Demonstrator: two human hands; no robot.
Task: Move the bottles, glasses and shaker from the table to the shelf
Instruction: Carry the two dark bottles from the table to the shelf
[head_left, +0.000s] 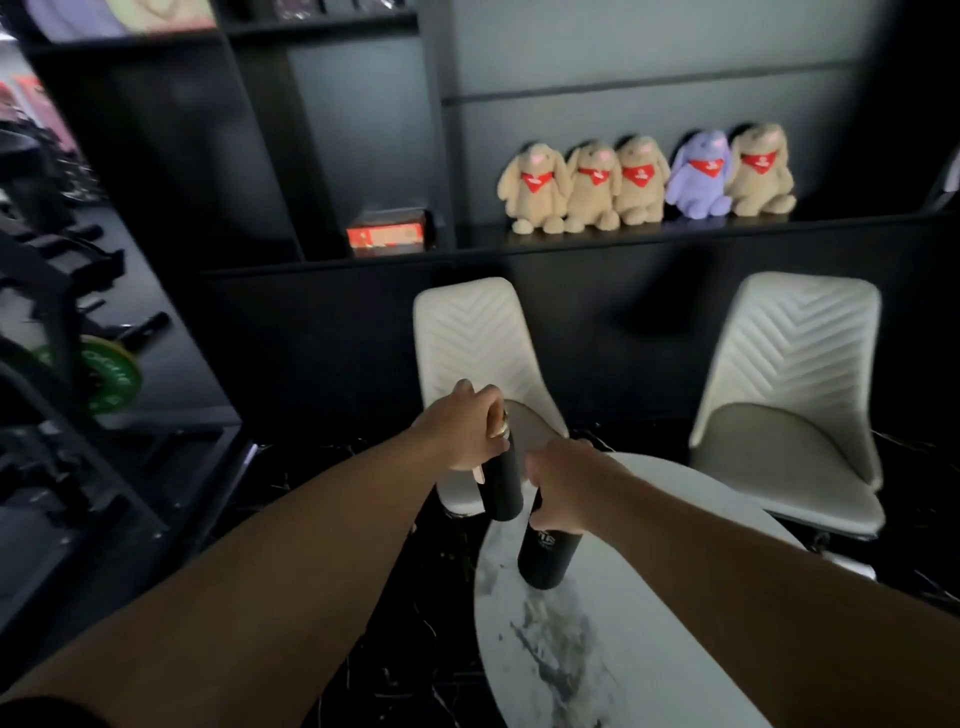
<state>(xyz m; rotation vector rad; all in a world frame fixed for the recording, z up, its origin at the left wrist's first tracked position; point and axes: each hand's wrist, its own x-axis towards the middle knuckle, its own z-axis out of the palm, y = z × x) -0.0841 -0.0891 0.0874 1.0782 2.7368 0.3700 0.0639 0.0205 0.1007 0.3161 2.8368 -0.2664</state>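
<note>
My left hand grips the top of a black bottle with a gold collar, held in the air beyond the table's far left edge. My right hand is closed around the upper part of a second black bottle with white lettering, whose base is at or just above the round white marble table. Its cap is hidden by my fingers. The black shelf runs along the wall ahead, behind the chairs.
Two white padded chairs stand between the table and the shelf. Several plush rabbits sit on the shelf's right part; a red box lies in a cubby to the left. A weight rack stands at left.
</note>
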